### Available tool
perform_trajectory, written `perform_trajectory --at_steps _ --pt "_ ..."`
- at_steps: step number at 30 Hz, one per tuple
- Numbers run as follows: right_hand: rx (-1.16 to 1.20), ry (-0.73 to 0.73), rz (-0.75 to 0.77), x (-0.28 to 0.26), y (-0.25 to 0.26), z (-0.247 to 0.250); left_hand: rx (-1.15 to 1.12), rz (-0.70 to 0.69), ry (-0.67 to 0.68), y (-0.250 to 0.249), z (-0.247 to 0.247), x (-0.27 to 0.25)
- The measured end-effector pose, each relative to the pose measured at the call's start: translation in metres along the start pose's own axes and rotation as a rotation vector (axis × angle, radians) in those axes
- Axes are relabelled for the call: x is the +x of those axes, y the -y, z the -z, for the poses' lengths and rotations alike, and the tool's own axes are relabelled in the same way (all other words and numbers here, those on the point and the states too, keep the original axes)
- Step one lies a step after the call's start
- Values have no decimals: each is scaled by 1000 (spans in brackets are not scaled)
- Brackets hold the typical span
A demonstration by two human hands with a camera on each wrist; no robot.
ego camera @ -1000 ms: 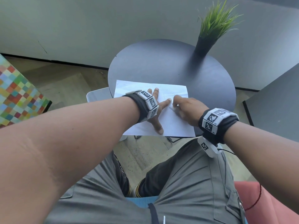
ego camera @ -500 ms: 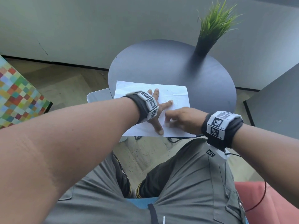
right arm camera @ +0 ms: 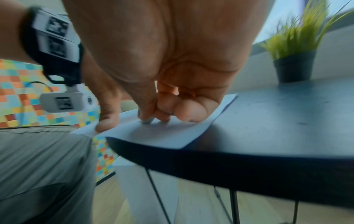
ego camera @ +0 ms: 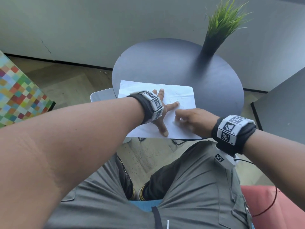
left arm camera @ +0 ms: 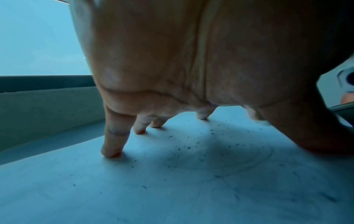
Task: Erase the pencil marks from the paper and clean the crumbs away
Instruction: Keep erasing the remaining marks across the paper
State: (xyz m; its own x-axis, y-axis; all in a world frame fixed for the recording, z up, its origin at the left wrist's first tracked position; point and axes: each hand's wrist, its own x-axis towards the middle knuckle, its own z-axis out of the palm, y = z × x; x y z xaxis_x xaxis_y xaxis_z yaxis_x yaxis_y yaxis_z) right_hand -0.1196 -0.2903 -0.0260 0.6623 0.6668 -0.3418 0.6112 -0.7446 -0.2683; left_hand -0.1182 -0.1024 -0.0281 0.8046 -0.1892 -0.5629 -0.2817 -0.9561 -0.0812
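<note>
A white paper (ego camera: 181, 95) lies on the near side of a round dark table (ego camera: 165, 63), its near left corner overhanging the edge. My left hand (ego camera: 165, 116) is spread flat on it, fingertips (left arm camera: 113, 148) pressing down. Dark eraser crumbs (left arm camera: 188, 147) and faint pencil marks (left arm camera: 249, 163) show on the sheet under that palm. My right hand (ego camera: 177, 119) is just right of the left thumb, with curled fingers pinching a small grey eraser (right arm camera: 146, 121) whose tip touches the paper (right arm camera: 172, 136) near the table's front edge.
A potted green grass plant (ego camera: 212, 42) stands at the table's far right. A grey wall runs behind. A colourful checkered block (ego camera: 18, 96) is on the left and a dark surface (ego camera: 283, 104) on the right. My lap is right below the table edge.
My right hand has slid with the eraser from beside the left index finger toward the near edge of the paper. The left hand has stayed pressed on the sheet.
</note>
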Motion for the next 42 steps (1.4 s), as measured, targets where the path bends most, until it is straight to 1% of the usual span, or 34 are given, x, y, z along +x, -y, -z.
perform_trajectory --at_steps 1,2,3,5,6,7,8,10,11,12,14,15,16,17,20,21,22,24,25,26,27,28,31,32,33,35,36,37,38,39,42 --pt "11 74 44 -4 4 0 4 0 0 -1 1 0" --pt "20 97 54 -4 4 1 4 -2 -3 -1 2 1" --pt "14 63 20 -3 1 4 3 -4 -8 -2 2 1" --pt "-20 -101 -120 2 -8 8 3 -4 -16 0 0 2" --pt "-30 -165 -158 2 -11 6 6 -2 -17 0 -1 1" --pt "-41 -171 -148 1 -10 4 10 -1 -17 1 -1 1" --pt "-45 -128 -97 0 -7 1 14 -1 -14 1 -1 1" --pt "-19 28 42 -5 3 -3 19 0 -6 0 1 1" --pt "-18 68 86 -6 4 -3 21 1 -5 -1 2 1" --pt "-24 59 79 -4 2 -1 19 1 -5 -2 2 1" --pt "-36 -68 -40 1 -5 5 10 2 -4 -1 2 2" --pt "-38 -136 -83 2 -8 5 6 3 -5 -1 2 1" --pt "-35 -167 -95 2 -8 2 8 3 -3 0 2 0" --pt "-43 -151 -67 0 -5 -2 9 1 -2 0 2 -1" --pt "-60 33 134 -7 8 -14 19 3 -1 -2 2 -1" --pt "-60 55 148 -7 7 -12 22 5 -2 -2 3 0" --pt "-68 40 113 -3 5 -9 22 6 -2 -2 3 1" --pt "-55 -87 -40 6 -1 0 9 6 -4 -1 2 1" --pt "-48 -152 -96 9 -3 0 3 3 -5 0 1 1" --pt "-41 -187 -123 10 -2 0 1 0 -7 0 1 0" --pt "-37 -191 -113 10 2 -3 -2 -3 -9 0 1 -1" --pt "-25 -156 -88 8 8 -5 -4 -4 -8 -1 1 -1" --pt "-23 39 63 3 18 -6 6 4 6 -1 2 -1" --pt "-32 55 66 4 16 -2 11 1 3 -2 2 0" --pt "-35 24 31 8 12 2 7 -4 -8 -2 2 1" --pt "12 -108 -114 16 3 8 -24 -15 -29 -1 -1 2" --pt "23 -161 -163 18 0 9 -39 -18 -34 1 -3 2" --pt "22 -184 -166 17 0 8 -45 -22 -34 2 -4 1" --pt "22 -167 -132 15 2 6 -46 -30 -29 4 -5 0" --pt "29 -111 -80 11 4 4 -42 -39 -24 4 -6 -1" --pt "-12 117 69 -1 11 0 -19 -67 -14 8 -5 -2"
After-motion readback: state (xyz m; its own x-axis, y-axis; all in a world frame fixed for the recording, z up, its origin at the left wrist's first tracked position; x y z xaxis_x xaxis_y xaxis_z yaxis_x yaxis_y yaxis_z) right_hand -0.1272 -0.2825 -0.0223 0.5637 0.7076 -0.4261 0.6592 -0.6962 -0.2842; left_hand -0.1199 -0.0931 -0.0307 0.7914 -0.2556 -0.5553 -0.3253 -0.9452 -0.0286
